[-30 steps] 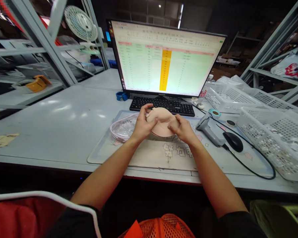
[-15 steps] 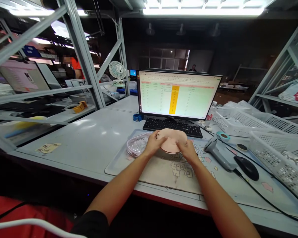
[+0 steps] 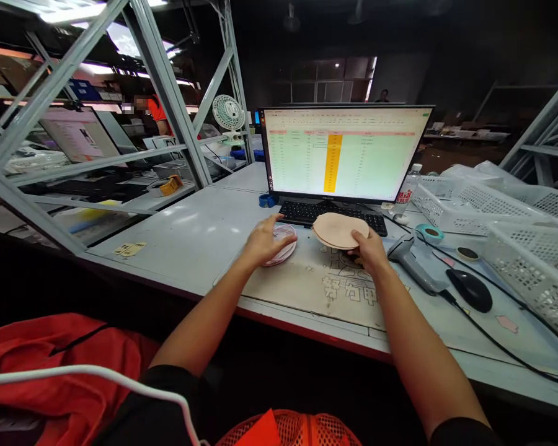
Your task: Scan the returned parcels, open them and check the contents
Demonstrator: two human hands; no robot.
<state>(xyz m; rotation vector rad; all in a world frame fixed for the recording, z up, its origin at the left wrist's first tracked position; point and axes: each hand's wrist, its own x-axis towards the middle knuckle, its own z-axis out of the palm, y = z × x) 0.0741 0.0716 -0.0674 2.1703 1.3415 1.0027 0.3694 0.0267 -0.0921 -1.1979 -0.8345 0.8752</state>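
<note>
My right hand [image 3: 371, 249] grips a flat, peach-coloured oval pad [image 3: 339, 230] by its right end, thumb on top. The pad is held up above the desk mat, just in front of the keyboard, and its left edge looks layered. My left hand [image 3: 260, 243] is open, thumb and index finger apart, over a clear plastic case [image 3: 284, 249] with a pinkish rim. The hand hides the case's left part, and whether the fingers touch it I cannot tell.
Behind the black keyboard [image 3: 302, 212] stands a monitor [image 3: 302, 155] with a spreadsheet. To the right lie a grey barcode scanner [image 3: 416, 266], a black mouse [image 3: 469, 290], cables and white perforated baskets [image 3: 530, 263]. A blue tape roll [image 3: 266, 201] sits left of the keyboard.
My left hand has let go of the pad and moved left over the clear case. My right hand now holds the pad alone. The view has tilted down.
</note>
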